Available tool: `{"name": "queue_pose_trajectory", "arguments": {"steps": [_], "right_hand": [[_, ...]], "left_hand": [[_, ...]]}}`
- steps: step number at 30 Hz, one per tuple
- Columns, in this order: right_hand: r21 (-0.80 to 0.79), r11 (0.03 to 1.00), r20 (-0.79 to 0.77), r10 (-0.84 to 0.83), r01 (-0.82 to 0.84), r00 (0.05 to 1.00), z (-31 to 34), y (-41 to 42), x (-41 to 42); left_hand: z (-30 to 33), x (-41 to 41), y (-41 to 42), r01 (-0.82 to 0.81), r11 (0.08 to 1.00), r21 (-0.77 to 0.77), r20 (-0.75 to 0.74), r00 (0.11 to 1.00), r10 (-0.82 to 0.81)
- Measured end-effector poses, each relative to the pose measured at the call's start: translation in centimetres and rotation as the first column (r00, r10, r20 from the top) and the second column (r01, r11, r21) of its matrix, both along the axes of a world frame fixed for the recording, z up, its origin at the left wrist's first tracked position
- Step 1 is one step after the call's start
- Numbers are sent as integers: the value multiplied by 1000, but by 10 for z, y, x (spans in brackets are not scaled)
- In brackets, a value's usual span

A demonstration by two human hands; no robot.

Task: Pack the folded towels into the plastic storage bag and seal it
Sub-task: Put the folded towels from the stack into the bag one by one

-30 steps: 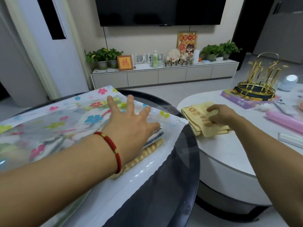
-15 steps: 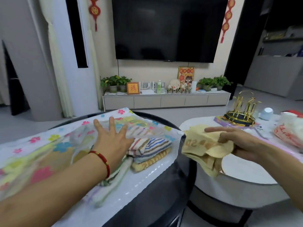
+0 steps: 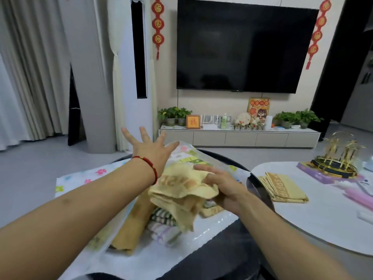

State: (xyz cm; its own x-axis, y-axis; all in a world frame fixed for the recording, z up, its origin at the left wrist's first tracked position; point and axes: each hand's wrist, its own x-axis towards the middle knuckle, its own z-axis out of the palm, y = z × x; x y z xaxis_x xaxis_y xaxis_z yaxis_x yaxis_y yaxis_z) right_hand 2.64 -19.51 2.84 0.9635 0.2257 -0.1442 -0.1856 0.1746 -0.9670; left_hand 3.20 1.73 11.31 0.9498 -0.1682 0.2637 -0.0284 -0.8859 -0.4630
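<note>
Gripping a folded yellow towel (image 3: 182, 188), the right hand (image 3: 224, 186) now holds it over the mouth of the flowered plastic bag (image 3: 84, 176) on the dark round table (image 3: 218, 257), fingers curled over its right edge and thumb under; half a second ago the towel hung between the two tables, and a second ago it lay on the white table (image 3: 323, 219). Below it, inside the bag, sit a striped towel (image 3: 161, 225) and a tan towel (image 3: 129, 229). The left hand (image 3: 150, 150), wearing a red bracelet (image 3: 148, 165), has lifted off the stack and props up the bag's upper sheet with fingers spread wide, gripping nothing. Farther right, another folded yellow towel (image 3: 282, 188) lies on the white table.
</note>
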Motion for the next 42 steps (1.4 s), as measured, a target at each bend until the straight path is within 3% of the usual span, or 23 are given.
{"name": "queue_pose_trajectory", "arguments": {"steps": [2,6,9,11,15,20,22,24,26,29,33,38,42], "right_hand": [[53,992,-8,-115,115,993,-24,27,14],[-34,994,-10,-101,100,995,-71,48,14],[-250,962,113,-88,114,990,-72,36,10],[-376,920,184,-43,111,982,-66,15,3],[-448,882,252,-29,143,967,-54,-48,-15],[-425,829,320,-238,364,917,-61,-131,-23],[-397,756,351,-399,520,847,-73,-166,-19],[-464,624,362,-514,629,777,-90,-200,-9],[-587,483,359,-564,650,744,-108,-233,5],[-657,353,354,-637,667,685,-128,-271,29],[-739,231,362,-656,633,662,-153,-308,70],[-847,221,231,-667,484,709,-175,-336,124],[-905,72,282,-638,420,717,-179,-345,151]], "left_hand": [[9,4,3,-25,1000,-4,-15,1000,25],[4,3,1,-22,999,24,-38,999,22],[-12,2,-7,33,999,25,-60,998,-31],[-24,3,-14,90,995,39,-63,994,-88],[-44,5,-38,223,974,47,-69,973,-219],[-64,17,-80,337,940,53,-91,939,-331],[-68,25,-98,371,927,50,-101,925,-365],[-72,32,-116,398,916,50,-111,914,-391],[-77,39,-133,415,908,59,-120,906,-406],[-84,50,-157,427,903,43,-142,898,-418],[-95,66,-177,429,903,16,-179,890,-419],[-107,80,-181,410,912,8,-166,900,-404],[-109,87,-184,423,906,23,-147,898,-415]]}}
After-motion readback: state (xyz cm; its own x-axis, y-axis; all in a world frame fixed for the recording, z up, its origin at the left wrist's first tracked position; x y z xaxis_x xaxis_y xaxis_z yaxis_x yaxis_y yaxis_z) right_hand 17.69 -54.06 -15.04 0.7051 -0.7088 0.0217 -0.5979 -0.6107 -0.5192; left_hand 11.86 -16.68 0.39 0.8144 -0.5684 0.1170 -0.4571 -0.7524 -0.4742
